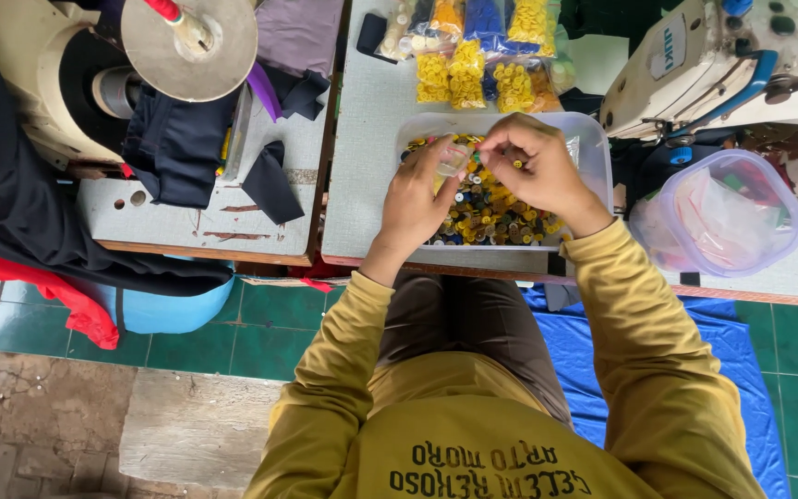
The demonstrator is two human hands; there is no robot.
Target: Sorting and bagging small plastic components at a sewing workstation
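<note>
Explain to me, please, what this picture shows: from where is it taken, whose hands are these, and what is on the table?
A camera on the person's head looks straight down, so you see their own arms in yellow sleeves. Both hands work over a clear plastic tray full of mixed coloured buttons on a grey table. The left hand holds a small clear bag; the right hand pinches at its opening. Behind lie bags of yellow buttons. A sewing machine and a clear round container stand to the right.
</note>
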